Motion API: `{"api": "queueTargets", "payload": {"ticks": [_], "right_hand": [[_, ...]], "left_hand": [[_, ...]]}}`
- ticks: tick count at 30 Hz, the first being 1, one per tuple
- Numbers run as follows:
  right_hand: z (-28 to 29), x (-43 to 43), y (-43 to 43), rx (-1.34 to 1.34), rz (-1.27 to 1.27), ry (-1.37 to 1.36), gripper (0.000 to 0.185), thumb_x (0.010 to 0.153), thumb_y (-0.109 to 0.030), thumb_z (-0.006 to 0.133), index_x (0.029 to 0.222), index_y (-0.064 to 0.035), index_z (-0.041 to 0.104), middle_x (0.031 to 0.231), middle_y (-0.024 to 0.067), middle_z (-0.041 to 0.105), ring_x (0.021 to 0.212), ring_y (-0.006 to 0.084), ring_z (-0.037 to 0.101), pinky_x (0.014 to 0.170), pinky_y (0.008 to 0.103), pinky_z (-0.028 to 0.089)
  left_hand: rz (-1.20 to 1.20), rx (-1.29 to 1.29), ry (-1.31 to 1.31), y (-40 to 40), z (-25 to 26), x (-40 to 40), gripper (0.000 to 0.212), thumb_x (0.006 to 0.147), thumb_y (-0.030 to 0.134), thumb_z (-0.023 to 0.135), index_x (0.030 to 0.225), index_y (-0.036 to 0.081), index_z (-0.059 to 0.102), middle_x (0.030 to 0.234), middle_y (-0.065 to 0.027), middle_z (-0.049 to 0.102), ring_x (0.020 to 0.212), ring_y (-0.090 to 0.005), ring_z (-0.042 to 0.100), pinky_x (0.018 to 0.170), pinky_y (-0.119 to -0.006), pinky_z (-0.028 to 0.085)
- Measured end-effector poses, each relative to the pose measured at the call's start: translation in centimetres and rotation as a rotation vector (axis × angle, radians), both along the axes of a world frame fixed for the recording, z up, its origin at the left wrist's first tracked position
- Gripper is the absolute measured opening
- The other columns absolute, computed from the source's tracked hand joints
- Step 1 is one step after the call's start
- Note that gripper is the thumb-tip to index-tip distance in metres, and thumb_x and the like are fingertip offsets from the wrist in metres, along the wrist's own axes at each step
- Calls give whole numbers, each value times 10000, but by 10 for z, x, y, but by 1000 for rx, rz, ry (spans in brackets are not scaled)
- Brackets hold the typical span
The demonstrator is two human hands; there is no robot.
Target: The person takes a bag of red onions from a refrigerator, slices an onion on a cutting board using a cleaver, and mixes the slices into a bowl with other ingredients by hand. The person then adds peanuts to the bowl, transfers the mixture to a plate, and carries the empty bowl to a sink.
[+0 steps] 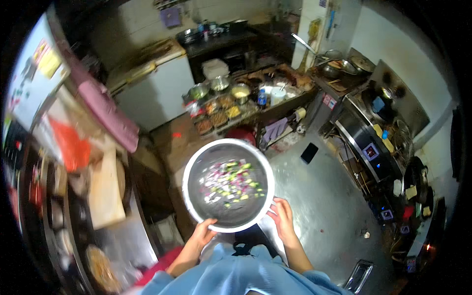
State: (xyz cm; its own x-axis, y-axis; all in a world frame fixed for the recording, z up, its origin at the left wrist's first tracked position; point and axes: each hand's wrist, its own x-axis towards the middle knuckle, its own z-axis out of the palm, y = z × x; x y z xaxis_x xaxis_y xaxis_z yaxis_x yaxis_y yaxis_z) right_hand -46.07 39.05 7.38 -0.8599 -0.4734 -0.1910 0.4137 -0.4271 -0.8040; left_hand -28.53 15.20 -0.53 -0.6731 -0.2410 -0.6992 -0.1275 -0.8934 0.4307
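Before my body I hold a round steel bowl (201,217) with a broad bright rim. In it lie chopped vegetables (234,182), small green and purple-red pieces that look like cucumber and onion, slightly blurred. My left hand (203,232) grips the rim at the lower left, thumb on top. At the lower right, my right hand (283,215) holds the bowl's side, with its fingertips partly behind it. The bowl hides part of the steel surface and floor beneath.
A phone (309,153) lies on the steel table (317,206) to the right, with a small metal tray (359,276) nearer me. Ahead stand food containers (218,118) and a blue-labelled bottle (262,97). At left, a cutting board (107,191) rests above a steel counter (125,236).
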Motion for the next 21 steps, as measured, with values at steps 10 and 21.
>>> {"api": "queueTargets", "payload": {"ticks": [10,21], "right_hand": [[-92,-235,-237,615,-122,233,356,802,-182,658,1068,11,522,911,101,597,860,167,564,740,310,465],[-245,-560,-354,978,-692,358,843,590,-175,827,1289,10,394,1202,216,517,1107,347,505,960,390,385]], "left_hand": [[374,-380,-10,-251,92,-61,453,717,-23,550,1154,62,465,957,-66,566,837,-221,598,676,-355,525],[417,-343,36,-469,91,-195,498,679,22,561,1172,-21,496,1182,-118,560,1079,-269,542,974,-417,425]]}}
